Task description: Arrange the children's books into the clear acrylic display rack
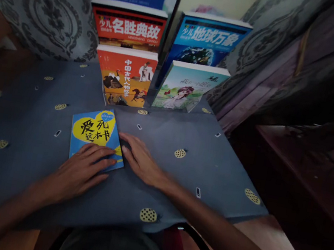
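Observation:
A small blue book with a yellow heart and black characters on its cover lies flat on the table, front side up. My left hand rests on its lower part with fingers stretched out, hiding that corner of the cover. At the book's right edge is my right hand, fingers extended, the fingertips beside or touching the edge. Neither hand grips the book.
A grey-blue tablecloth with pineapple prints covers the table. Behind, books stand upright in two columns, including an orange book, a pale green book, a red book and a blue earth book. Patterned curtains hang at the back.

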Action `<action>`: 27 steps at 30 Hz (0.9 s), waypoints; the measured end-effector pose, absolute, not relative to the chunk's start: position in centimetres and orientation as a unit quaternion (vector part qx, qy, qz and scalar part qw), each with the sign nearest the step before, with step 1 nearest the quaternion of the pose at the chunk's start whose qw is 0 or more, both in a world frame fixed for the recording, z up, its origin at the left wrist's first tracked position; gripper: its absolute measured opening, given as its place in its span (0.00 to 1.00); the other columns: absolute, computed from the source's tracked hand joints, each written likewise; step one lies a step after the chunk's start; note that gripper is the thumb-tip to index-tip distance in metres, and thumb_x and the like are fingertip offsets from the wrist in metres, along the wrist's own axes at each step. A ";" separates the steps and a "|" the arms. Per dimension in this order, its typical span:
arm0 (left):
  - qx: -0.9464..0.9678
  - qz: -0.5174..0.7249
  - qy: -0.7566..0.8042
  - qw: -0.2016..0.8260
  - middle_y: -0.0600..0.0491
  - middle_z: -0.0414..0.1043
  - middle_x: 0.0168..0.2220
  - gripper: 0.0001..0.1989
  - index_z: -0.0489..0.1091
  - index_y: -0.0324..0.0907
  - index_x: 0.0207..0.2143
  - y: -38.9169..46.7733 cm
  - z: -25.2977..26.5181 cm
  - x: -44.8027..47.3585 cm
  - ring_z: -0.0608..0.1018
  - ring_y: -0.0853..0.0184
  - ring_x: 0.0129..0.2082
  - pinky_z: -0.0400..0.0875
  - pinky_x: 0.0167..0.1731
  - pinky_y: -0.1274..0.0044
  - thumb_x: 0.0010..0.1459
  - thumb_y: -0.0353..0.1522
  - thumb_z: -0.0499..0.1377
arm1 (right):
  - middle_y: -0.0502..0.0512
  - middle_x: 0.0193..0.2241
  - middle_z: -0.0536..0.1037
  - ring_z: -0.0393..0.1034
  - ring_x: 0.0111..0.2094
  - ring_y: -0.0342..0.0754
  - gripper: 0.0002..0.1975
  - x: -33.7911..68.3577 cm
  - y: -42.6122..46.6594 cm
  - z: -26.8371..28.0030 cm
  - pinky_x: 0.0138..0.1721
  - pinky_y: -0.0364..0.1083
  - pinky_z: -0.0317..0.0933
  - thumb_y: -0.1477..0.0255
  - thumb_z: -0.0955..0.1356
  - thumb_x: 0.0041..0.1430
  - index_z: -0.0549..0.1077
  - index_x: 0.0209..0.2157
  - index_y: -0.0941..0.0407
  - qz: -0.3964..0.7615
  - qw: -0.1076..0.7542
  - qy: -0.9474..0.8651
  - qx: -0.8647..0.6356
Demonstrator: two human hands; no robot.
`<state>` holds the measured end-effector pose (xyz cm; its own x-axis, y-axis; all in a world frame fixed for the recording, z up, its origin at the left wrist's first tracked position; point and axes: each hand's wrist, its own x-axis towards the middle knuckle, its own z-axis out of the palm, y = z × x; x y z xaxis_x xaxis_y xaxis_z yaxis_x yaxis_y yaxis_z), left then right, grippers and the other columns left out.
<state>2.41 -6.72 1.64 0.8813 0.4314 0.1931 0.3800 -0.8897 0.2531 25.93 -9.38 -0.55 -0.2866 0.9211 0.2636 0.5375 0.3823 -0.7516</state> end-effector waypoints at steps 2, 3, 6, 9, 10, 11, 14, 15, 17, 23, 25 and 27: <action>0.957 0.139 0.225 0.119 0.48 0.74 0.53 0.15 0.71 0.47 0.54 -6.4 1.8 3.0 0.74 0.59 0.53 0.68 0.54 0.64 0.70 0.36 0.51 | 0.64 0.62 0.69 0.61 0.64 0.52 0.23 25.7 -6.5 -0.7 0.65 0.59 0.55 0.66 0.56 0.72 0.59 0.64 0.59 0.261 0.344 -0.763 -0.482; 0.954 0.146 0.230 0.122 0.48 0.75 0.52 0.15 0.71 0.47 0.54 -6.2 1.8 3.3 0.74 0.60 0.51 0.68 0.53 0.64 0.70 0.35 0.51 | 0.64 0.62 0.69 0.61 0.64 0.52 0.24 25.5 -4.9 -0.8 0.65 0.58 0.55 0.66 0.56 0.72 0.58 0.64 0.60 0.257 0.345 -0.765 -0.480; 0.952 0.162 0.229 0.119 0.48 0.75 0.49 0.15 0.71 0.48 0.54 -6.0 1.8 3.8 0.75 0.60 0.49 0.69 0.50 0.64 0.70 0.34 0.50 | 0.63 0.62 0.69 0.62 0.64 0.50 0.23 24.7 -0.8 -1.0 0.65 0.56 0.56 0.68 0.56 0.72 0.56 0.65 0.59 0.245 0.343 -0.762 -0.492; 0.952 0.176 0.222 0.113 0.48 0.76 0.49 0.15 0.70 0.48 0.54 -6.0 1.7 3.9 0.76 0.60 0.48 0.69 0.49 0.64 0.70 0.32 0.50 | 0.63 0.60 0.72 0.64 0.62 0.52 0.24 24.1 1.4 -1.1 0.64 0.57 0.56 0.68 0.56 0.72 0.55 0.65 0.60 0.231 0.332 -0.760 -0.508; 0.951 0.183 0.221 0.117 0.48 0.76 0.49 0.15 0.70 0.47 0.54 -6.0 1.7 3.9 0.76 0.60 0.48 0.69 0.49 0.64 0.70 0.32 0.50 | 0.63 0.59 0.73 0.65 0.62 0.52 0.24 24.0 1.6 -1.1 0.64 0.57 0.57 0.68 0.56 0.72 0.55 0.65 0.60 0.230 0.330 -0.759 -0.511; 0.948 0.189 0.223 0.124 0.48 0.76 0.49 0.14 0.70 0.47 0.53 -6.0 1.8 3.8 0.76 0.61 0.49 0.69 0.50 0.64 0.70 0.32 0.50 | 0.63 0.57 0.74 0.66 0.61 0.52 0.24 24.1 1.6 -1.1 0.63 0.57 0.57 0.69 0.56 0.72 0.55 0.65 0.60 0.233 0.331 -0.758 -0.512; 0.937 0.200 0.239 0.160 0.50 0.76 0.48 0.12 0.71 0.46 0.50 -5.8 1.9 3.7 0.76 0.62 0.49 0.69 0.50 0.65 0.70 0.33 0.51 | 0.61 0.54 0.77 0.68 0.59 0.52 0.24 24.6 0.5 -1.3 0.62 0.56 0.58 0.69 0.56 0.72 0.54 0.66 0.58 0.245 0.338 -0.757 -0.504; 0.932 0.202 0.246 0.173 0.50 0.76 0.48 0.12 0.71 0.46 0.49 -5.7 2.0 3.7 0.76 0.62 0.49 0.69 0.51 0.66 0.70 0.34 0.51 | 0.59 0.54 0.77 0.69 0.59 0.52 0.23 24.8 -0.2 -1.3 0.62 0.57 0.58 0.68 0.56 0.72 0.55 0.66 0.57 0.247 0.340 -0.758 -0.500; 0.923 0.203 0.259 0.199 0.50 0.77 0.47 0.12 0.72 0.46 0.48 -5.6 2.1 3.6 0.77 0.62 0.49 0.69 0.51 0.67 0.70 0.34 0.50 | 0.58 0.55 0.77 0.68 0.59 0.52 0.23 25.2 -1.7 -1.4 0.62 0.58 0.58 0.68 0.56 0.72 0.55 0.66 0.54 0.250 0.344 -0.760 -0.492; 0.909 0.201 0.288 0.227 0.51 0.78 0.47 0.13 0.73 0.45 0.46 -5.8 2.5 3.7 0.77 0.61 0.49 0.70 0.53 0.67 0.70 0.37 0.50 | 0.61 0.53 0.77 0.71 0.56 0.51 0.24 26.0 -7.0 -1.1 0.60 0.55 0.62 0.68 0.56 0.72 0.56 0.66 0.58 0.281 0.377 -0.748 -0.469; 0.910 0.202 0.286 0.224 0.51 0.78 0.46 0.14 0.73 0.45 0.46 -5.9 2.4 3.7 0.78 0.61 0.49 0.70 0.53 0.66 0.70 0.38 0.50 | 0.60 0.53 0.77 0.71 0.56 0.51 0.24 26.3 -8.9 -1.0 0.59 0.55 0.62 0.68 0.56 0.72 0.56 0.66 0.57 0.292 0.383 -0.744 -0.464; 0.911 0.203 0.285 0.219 0.51 0.78 0.46 0.14 0.73 0.45 0.46 -5.9 2.3 3.7 0.78 0.61 0.49 0.71 0.52 0.65 0.69 0.38 0.50 | 0.59 0.54 0.77 0.70 0.57 0.51 0.24 26.5 -10.9 -0.8 0.60 0.56 0.62 0.67 0.55 0.73 0.55 0.66 0.56 0.295 0.382 -0.744 -0.462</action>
